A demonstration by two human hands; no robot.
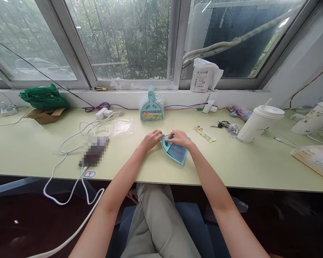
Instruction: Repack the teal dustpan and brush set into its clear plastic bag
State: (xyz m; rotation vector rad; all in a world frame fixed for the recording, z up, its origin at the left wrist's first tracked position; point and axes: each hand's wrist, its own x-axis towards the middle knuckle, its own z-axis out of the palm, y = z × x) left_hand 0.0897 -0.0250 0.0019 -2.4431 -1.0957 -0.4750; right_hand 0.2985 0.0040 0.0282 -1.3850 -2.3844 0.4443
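On the pale green table lies a teal dustpan and brush set point(177, 153), its bristles towards the front right and its handle towards the back left. My left hand point(151, 140) is closed at the handle end, fingertips pinching it. Over the upper part of the set my right hand point(178, 138) is closed, thumb and forefinger pinched together at the handle; any small thing between them is too small to make out. A printed label strip point(204, 134) lies to the right. Behind my hands a stack of similar sets point(152, 107) in clear plastic stands against the wall.
Left of my hands are a clear plastic wrapper point(123, 127), white cables point(67, 143) and a blurred dark device point(94, 152). To the right are keys point(222, 124), crumpled foil point(233, 130) and a white lidded cup point(259, 123). The table's front edge point(167, 182) runs before my lap.
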